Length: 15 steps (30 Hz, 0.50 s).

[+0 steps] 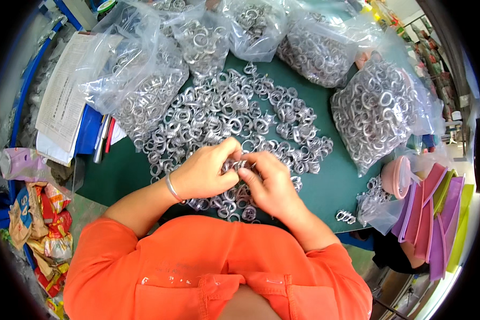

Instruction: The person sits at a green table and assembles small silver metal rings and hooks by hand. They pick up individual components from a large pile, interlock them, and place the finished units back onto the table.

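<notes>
My left hand point(204, 169), with a bangle on its wrist, and my right hand point(272, 184) meet low over the near side of the pile. Between their pinched fingertips are a few small silver metal rings point(239, 166); fingers partly cover them, so I cannot tell how many. Beneath and beyond my hands spreads a loose heap of silver metal rings point(213, 109) on the dark green tabletop point(330, 194). More of the heap shows between my forearms, close to my orange top.
Clear plastic bags of rings, such as the left bag point(144, 101) and the right bag point(376, 106), line the table's far side. Papers point(64, 93) and pens point(105, 138) lie left. At right are a pink cup point(393, 178), a small ring cluster point(345, 216) and coloured plastic bins point(437, 224).
</notes>
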Each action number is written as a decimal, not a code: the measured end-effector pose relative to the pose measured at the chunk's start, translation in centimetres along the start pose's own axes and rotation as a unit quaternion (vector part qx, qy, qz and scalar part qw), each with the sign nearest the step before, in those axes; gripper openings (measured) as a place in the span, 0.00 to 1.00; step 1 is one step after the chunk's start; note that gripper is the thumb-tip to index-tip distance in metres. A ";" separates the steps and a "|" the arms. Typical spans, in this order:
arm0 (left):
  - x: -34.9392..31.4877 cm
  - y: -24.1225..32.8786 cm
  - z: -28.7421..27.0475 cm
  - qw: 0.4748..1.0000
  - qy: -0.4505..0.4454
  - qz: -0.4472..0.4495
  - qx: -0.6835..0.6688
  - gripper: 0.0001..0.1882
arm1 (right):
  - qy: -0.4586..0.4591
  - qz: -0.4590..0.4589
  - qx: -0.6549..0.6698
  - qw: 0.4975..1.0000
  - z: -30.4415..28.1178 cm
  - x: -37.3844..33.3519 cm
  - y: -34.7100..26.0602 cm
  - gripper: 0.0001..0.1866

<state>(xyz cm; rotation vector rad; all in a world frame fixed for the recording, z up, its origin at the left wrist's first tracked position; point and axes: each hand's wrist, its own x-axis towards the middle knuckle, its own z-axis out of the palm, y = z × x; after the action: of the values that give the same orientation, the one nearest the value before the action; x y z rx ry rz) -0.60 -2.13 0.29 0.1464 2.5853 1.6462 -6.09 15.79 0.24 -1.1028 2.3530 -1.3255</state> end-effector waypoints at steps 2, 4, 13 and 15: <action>0.2 -0.8 -0.1 0.943 -0.078 -0.176 -0.272 0.08 | 0.049 -0.058 -0.052 0.996 0.4 -0.2 0.0 0.12; 0.6 -0.9 -1.3 0.847 -0.137 -0.241 -0.453 0.08 | -0.028 0.064 0.116 0.991 -0.9 -0.2 -0.4 0.11; 0.9 -0.5 -0.3 0.904 -0.069 -0.152 -0.392 0.12 | 0.027 -0.046 0.061 0.997 -0.8 0.5 0.5 0.08; 1.0 -0.5 -0.2 0.910 -0.063 -0.148 -0.381 0.12 | -0.010 0.033 0.050 0.998 -1.4 0.6 0.0 0.11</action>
<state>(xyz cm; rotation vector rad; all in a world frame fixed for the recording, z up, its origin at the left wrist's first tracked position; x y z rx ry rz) -1.62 -2.42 -0.14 -0.1727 1.5980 2.2579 -7.19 16.28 1.14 -0.9964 2.2614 -1.3853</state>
